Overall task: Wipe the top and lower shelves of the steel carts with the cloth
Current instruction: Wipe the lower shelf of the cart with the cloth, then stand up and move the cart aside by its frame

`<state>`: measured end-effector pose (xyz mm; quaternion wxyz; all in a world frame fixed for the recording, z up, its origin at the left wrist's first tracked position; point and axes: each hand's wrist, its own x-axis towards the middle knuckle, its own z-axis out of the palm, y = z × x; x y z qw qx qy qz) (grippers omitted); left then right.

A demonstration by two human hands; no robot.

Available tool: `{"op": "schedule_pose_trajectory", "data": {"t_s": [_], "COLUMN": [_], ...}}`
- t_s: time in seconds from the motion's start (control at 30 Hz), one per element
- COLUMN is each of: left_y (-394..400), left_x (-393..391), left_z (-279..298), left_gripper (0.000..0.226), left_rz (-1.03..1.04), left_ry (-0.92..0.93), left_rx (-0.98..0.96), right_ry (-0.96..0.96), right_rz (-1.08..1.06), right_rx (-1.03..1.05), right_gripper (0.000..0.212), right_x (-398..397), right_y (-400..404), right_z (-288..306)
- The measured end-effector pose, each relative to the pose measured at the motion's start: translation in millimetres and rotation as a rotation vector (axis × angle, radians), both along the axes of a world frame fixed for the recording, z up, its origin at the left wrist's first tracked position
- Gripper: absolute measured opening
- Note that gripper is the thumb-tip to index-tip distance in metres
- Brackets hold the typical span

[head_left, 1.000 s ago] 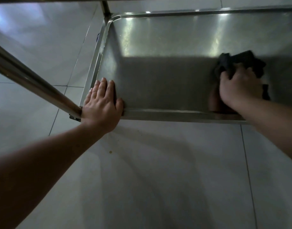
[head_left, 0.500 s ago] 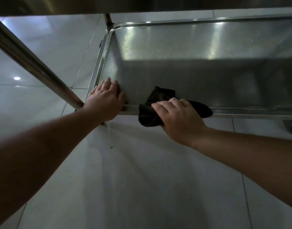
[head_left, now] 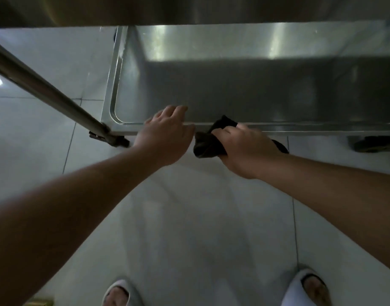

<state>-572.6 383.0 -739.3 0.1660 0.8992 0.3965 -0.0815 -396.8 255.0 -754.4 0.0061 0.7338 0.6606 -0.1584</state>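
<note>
White tiled floor (head_left: 189,228) fills the lower field beneath both forearms. Steel cart: lower shelf (head_left: 244,91) lies ahead of both hands, a shallow tray with raised rim, mostly in shade, bright streaks toward its far side; underside of the top shelf (head_left: 189,9) crosses the upper edge, above the hands. Slanted steel leg (head_left: 46,91) runs down from the far left to the shelf's near left corner, just left of the left hand. A caster (head_left: 375,143) sits under the near rim, well right of the right hand. Left hand (head_left: 166,134) rests on the near rim, fingers relaxed and spread over the edge onto the shelf, grasping nothing. Right hand (head_left: 242,149) sits just beside it to the right, clenched around the dark cloth (head_left: 208,144). Cloth bunches out of the fist toward the left hand, one tip lying over the near rim, another bit showing past the wrist side. Two white slippers (head_left: 306,288) at bottom edge, below both arms.
</note>
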Motion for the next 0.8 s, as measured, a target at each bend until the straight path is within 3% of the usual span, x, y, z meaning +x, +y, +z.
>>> {"op": "schedule_pose_trajectory", "data": {"t_s": [0.07, 0.2, 0.33, 0.47, 0.8], "left_y": [-22.5, -77.2, -124.3, -149.8, -174.4], "left_x": [-1.4, -19.8, -43.7, -61.0, -44.2], "left_z": [3.4, 27.1, 79.7, 150.5, 373.4], "left_gripper": [0.063, 0.061, 0.059, 0.051, 0.049], "left_rz": [0.029, -0.034, -0.045, -0.064, -0.033], "left_ry": [-0.023, 0.123, 0.329, 0.438, 0.441], "left_rx": [-0.018, -0.08, -0.208, -0.301, -0.326], "right_ry": [0.088, 0.232, 0.28, 0.275, 0.349], "right_rz": [-0.101, -0.281, -0.452, -0.494, -0.639], "right_rx": [-0.156, -0.396, -0.557, -0.628, -0.618], "right_gripper": [0.036, 0.024, 0.033, 0.036, 0.032], "right_x": [3.2, 5.3, -3.6, -19.5, -39.4], "right_y": [-19.1, -65.4, -104.8, -134.7, -166.4], "right_z": [8.3, 33.7, 79.2, 143.5, 362.5]}}
